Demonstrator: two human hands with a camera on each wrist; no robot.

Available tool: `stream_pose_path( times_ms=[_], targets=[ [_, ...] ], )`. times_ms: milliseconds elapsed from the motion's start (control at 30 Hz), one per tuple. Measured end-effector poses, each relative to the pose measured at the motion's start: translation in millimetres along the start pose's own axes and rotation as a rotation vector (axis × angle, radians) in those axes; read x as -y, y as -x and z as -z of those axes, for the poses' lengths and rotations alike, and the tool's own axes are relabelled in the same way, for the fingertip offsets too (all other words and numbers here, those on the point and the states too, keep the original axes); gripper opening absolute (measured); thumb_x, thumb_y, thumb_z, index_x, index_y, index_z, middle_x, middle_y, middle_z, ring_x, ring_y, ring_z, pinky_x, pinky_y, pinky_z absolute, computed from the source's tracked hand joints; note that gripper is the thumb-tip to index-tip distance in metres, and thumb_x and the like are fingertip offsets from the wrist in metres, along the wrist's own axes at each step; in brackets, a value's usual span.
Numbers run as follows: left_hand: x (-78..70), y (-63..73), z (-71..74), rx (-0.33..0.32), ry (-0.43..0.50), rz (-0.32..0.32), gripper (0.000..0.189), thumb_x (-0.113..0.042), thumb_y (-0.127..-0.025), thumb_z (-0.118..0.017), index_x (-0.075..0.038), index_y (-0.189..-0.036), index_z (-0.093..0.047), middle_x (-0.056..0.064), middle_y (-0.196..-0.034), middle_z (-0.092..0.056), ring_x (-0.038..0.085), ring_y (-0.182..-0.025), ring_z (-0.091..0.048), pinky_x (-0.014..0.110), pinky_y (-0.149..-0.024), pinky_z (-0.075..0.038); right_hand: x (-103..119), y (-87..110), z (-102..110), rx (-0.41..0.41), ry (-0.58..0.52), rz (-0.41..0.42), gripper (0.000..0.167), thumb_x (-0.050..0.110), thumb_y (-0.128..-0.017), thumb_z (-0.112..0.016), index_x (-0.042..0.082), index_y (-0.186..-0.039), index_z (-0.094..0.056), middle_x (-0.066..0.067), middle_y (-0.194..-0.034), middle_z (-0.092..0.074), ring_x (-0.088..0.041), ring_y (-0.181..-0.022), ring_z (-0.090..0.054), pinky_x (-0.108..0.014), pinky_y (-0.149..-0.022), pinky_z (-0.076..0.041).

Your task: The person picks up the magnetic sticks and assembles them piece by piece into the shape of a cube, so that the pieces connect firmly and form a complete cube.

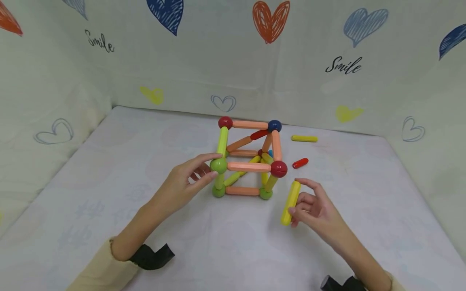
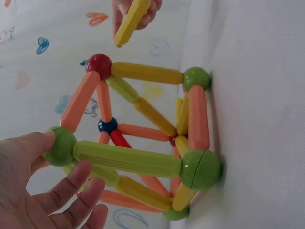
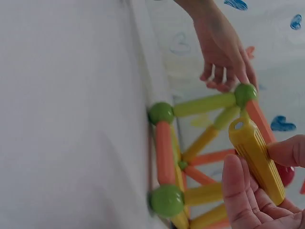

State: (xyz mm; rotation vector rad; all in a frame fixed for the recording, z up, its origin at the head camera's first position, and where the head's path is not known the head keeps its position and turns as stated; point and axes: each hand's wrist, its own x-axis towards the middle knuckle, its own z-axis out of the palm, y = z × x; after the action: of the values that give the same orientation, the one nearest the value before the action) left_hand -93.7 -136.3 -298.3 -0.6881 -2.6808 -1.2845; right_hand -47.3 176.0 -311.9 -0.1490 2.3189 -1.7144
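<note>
A cube-like frame of coloured sticks (image 1: 249,166) and balls stands on the table, with slanted sticks across its sides. At its upper front left corner, my left hand (image 1: 189,176) pinches a green ball (image 1: 218,165) between thumb and fingers; the left wrist view shows the other fingers spread beside a light green stick (image 2: 126,157). To the right of the frame, my right hand (image 1: 316,206) holds a yellow stick (image 1: 291,203) between thumb and fingers, apart from the frame. The stick's round end (image 3: 238,126) shows in the right wrist view. A red ball (image 1: 278,169) forms the upper front right corner.
Behind my right hand lie a short red stick (image 1: 300,163) and a loose yellow stick (image 1: 304,138). A pale cloth with hearts (image 1: 271,20) hangs behind the white table (image 1: 204,250). Black straps (image 1: 153,257) are at both wrists.
</note>
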Motion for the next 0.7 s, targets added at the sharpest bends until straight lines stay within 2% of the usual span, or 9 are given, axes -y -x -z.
stream_pose_path(
  times_ms=[167, 267, 367, 500, 600, 700],
  targets=[
    [-1.1, 0.0, 0.9, 0.001, -0.009, 0.011, 0.044, -0.018, -0.088, -0.065, -0.022, -0.130, -0.052, -0.002, -0.089, -0.063, 0.010, -0.080, -0.056, 0.027, -0.071, -0.051, -3.2, -2.5, -30.6, 0.082, -0.127, -0.079, 0.070, 0.009, -0.087, -0.064, 0.015, -0.140, -0.019, -0.011, -0.094, -0.057, -0.021, -0.071, -0.062, -0.028, -0.072, -0.054],
    [-1.0, 0.1, 1.1, 0.003, -0.015, 0.017, 0.044, -0.018, -0.088, -0.065, -0.022, -0.130, -0.052, -0.002, -0.089, -0.063, 0.010, -0.080, -0.056, 0.027, -0.071, -0.051, -2.4, -10.3, -44.4, 0.112, -0.177, -0.078, 0.067, 0.010, -0.086, -0.064, 0.009, -0.140, -0.023, -0.011, -0.097, -0.058, -0.017, -0.073, -0.062, -0.027, -0.073, -0.054],
    [-0.6, 0.1, 1.1, 0.003, -0.017, 0.021, 0.044, -0.018, -0.087, -0.065, -0.022, -0.130, -0.052, -0.001, -0.089, -0.063, 0.011, -0.080, -0.056, 0.028, -0.071, -0.051, 0.5, -21.0, -55.2, 0.112, -0.191, -0.036, 0.058, 0.010, -0.087, -0.064, 0.000, -0.134, -0.031, -0.014, -0.100, -0.058, -0.019, -0.076, -0.063, -0.026, -0.073, -0.054],
    [0.0, -0.2, 0.7, 0.004, -0.014, 0.020, 0.045, -0.018, -0.087, -0.065, -0.023, -0.130, -0.052, -0.002, -0.089, -0.063, 0.010, -0.080, -0.056, 0.028, -0.071, -0.051, 2.9, -36.2, -66.6, 0.100, -0.215, 0.055, 0.050, 0.008, -0.088, -0.061, -0.002, -0.129, -0.035, -0.019, -0.107, -0.058, -0.028, -0.084, -0.064, -0.025, -0.074, -0.054],
    [0.8, 0.0, -0.2, 0.004, -0.010, 0.012, 0.045, -0.019, -0.087, -0.065, -0.023, -0.130, -0.052, -0.003, -0.089, -0.063, 0.010, -0.080, -0.056, 0.028, -0.071, -0.051, 1.8, -45.2, -75.0, 0.076, -0.189, 0.097, 0.044, 0.008, -0.088, -0.062, 0.000, -0.126, -0.040, -0.019, -0.109, -0.055, -0.029, -0.089, -0.063, -0.022, -0.077, -0.053],
    [1.7, 0.2, 1.7, 0.002, -0.007, 0.001, 0.045, -0.019, -0.087, -0.065, -0.023, -0.130, -0.052, -0.004, -0.090, -0.064, 0.009, -0.079, -0.056, 0.027, -0.071, -0.051, 1.8, -53.1, -83.7, 0.023, -0.108, 0.126, 0.037, 0.008, -0.088, -0.063, -0.001, -0.119, -0.045, -0.016, -0.108, -0.054, -0.024, -0.091, -0.060, -0.020, -0.079, -0.051]
  ],
)
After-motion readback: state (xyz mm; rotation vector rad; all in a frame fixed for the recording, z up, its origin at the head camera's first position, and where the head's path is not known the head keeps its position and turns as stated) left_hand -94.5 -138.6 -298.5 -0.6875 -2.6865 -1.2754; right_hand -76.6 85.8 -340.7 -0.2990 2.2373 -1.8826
